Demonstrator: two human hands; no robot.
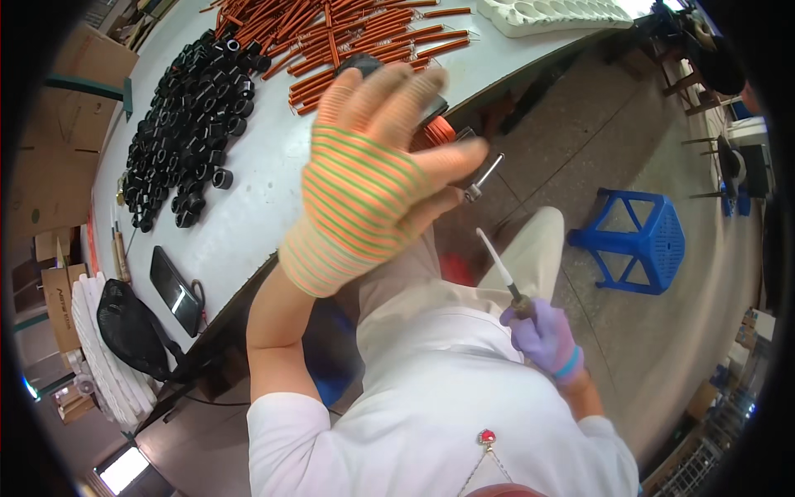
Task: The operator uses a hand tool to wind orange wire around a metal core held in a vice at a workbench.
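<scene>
My left hand [368, 178], in an orange glove with green stripes, is raised over the table edge with its fingers apart. Behind it, partly hidden, are a black rounded part [360, 63] and a coil of orange-red wire [437, 131]. A metal rod with a small collar [487, 178] sticks out beside the thumb. My right hand [542, 335], in a purple glove, is closed round the dark handle of a slim tool with a white tapered shaft [499, 261]. That tool points up and to the left, over my lap.
Many black ring-shaped parts [186, 124] are heaped on the white table [240, 219]. Orange wire-wound rods [373, 37] lie beyond, near a white moulded tray [551, 15]. A phone-like black device [175, 290] and a black bag [132, 331] are at left. A blue stool [638, 236] stands right.
</scene>
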